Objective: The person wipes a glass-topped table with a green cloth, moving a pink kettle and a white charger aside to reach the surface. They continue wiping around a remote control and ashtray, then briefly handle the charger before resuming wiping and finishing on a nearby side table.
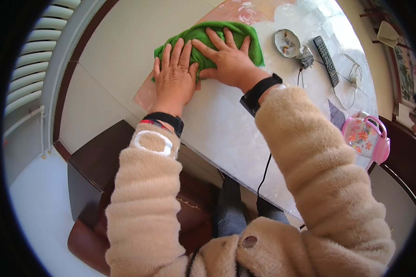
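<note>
A bunched green cloth (pixel 194 33) lies at the far end of the table (pixel 235 127), near its left edge. My left hand (pixel 176 78) rests flat on the left part of it, fingers stretched forward. On the cloth's right part, my right hand (pixel 231 60) presses down with spread fingers, its thumb pointing toward the left hand. Neither hand's fingers wrap round the cloth. A black band circles each wrist. Part of the cloth is hidden under both hands.
Right of the cloth are a round dish (pixel 287 43) with brownish bits, a crumpled grey bundle (pixel 305 58) with a cord, a black remote control (pixel 326 61) and a white charger (pixel 355 80). A pink flowered container (pixel 363 135) stands at the right edge. A dark chair (pixel 99 154) is at left.
</note>
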The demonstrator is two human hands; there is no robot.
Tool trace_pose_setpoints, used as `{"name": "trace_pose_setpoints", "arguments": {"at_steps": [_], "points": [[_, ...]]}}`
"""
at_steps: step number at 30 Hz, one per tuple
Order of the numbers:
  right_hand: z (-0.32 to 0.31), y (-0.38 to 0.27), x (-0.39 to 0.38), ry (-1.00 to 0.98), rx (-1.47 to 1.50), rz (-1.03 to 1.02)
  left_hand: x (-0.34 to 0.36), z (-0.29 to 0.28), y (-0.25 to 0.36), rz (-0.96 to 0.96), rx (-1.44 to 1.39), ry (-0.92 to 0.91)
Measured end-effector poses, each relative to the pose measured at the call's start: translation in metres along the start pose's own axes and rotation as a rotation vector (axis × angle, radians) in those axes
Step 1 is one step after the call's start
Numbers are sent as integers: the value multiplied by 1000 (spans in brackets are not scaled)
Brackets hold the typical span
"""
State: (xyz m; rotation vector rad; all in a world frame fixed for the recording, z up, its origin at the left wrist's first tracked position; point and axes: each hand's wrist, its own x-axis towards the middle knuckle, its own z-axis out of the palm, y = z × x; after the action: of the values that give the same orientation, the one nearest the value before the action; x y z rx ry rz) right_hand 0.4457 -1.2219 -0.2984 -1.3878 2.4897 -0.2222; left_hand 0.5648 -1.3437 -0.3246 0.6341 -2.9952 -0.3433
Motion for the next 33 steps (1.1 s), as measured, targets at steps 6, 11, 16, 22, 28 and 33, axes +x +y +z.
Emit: {"name": "trace_pose_setpoints", "arguments": {"at_steps": [6,11,16,22,28,33], "points": [[5,2,8,119,-78,-23,9,12,-4,-27,49,96],[19,-7,-30,153,-62,-36,-21,22,5,-17,53,110],[22,-14,-128,97,55,-68,-115,14,55,-1,15,11],[5,-10,-273,-139,165,83,-219,8,146,17,-14,-255],[14,27,-415,-67,228,321,-272,26,243,256,37,-509],[17,63,-515,-104,269,643,-271,36,334,587,-102,-619]]}}
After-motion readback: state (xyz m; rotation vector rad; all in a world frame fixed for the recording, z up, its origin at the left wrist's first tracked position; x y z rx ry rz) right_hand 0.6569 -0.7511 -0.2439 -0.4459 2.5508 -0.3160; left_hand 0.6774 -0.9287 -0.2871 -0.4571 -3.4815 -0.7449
